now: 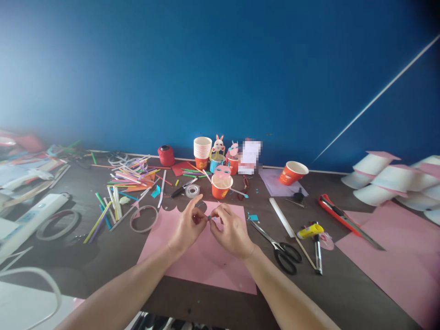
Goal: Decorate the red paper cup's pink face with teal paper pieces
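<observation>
Dark tiny bit (208, 218) pinched between our fingertips, above the pink sheet (206, 261) | left hand (187, 227) and right hand (231, 231) both closed on it, thumbs to forefingers | orange cup (222, 185) just behind the sheet | scissors (278, 247) right of the sheet | tape ring (143, 218) left of it

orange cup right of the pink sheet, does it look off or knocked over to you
Yes. The orange cup lies tipped on its side on the lilac paper, mouth up-right, while the cup near the hands stands upright.
</observation>
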The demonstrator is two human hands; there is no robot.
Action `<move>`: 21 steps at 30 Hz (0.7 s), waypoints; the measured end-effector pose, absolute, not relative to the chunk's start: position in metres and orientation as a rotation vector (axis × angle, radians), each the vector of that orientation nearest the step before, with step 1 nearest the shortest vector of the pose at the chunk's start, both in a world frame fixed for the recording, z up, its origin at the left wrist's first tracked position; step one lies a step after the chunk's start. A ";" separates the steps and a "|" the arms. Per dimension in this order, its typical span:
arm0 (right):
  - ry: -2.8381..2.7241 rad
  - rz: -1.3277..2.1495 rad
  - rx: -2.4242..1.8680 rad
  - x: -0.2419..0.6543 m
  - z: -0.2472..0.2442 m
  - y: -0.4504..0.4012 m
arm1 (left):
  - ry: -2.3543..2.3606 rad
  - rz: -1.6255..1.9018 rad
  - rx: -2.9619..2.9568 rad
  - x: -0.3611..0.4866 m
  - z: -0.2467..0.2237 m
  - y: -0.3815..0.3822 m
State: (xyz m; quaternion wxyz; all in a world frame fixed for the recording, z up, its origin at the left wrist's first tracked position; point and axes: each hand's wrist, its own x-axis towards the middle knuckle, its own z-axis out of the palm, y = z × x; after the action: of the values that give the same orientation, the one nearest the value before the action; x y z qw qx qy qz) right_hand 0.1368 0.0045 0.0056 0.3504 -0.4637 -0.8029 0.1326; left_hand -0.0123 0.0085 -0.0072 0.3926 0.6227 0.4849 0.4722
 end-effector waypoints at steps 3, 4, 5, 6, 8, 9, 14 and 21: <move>-2.076 0.349 -1.228 0.136 0.003 0.005 | 1.210 1.202 1.616 -0.012 -0.007 0.007; -2.076 0.358 -1.229 0.136 0.002 0.006 | 1.208 1.200 1.618 -0.012 -0.007 0.007; -2.075 0.369 -1.227 0.137 0.002 0.006 | 1.209 1.197 1.616 -0.012 -0.007 0.007; -2.072 0.379 -1.222 0.137 0.002 0.006 | 1.208 1.193 1.608 -0.012 -0.006 0.007; -2.064 0.393 -1.208 0.138 0.002 0.006 | 1.209 1.193 1.585 -0.013 -0.006 0.007; -2.059 0.398 -1.205 0.138 0.003 0.006 | 1.212 1.198 1.572 -0.013 -0.006 0.008; -2.048 0.387 -1.213 0.139 0.003 0.006 | 1.198 1.216 1.442 -0.014 -0.008 0.011; -2.128 0.358 -1.189 0.136 0.003 0.004 | 1.195 1.201 1.420 -0.014 -0.007 0.012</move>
State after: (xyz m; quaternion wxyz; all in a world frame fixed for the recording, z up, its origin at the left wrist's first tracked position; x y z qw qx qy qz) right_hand 0.1362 0.0037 0.0031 0.3324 -0.4550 -0.8147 0.1370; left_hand -0.0144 0.0123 -0.0073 0.4488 0.5741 0.4829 0.4856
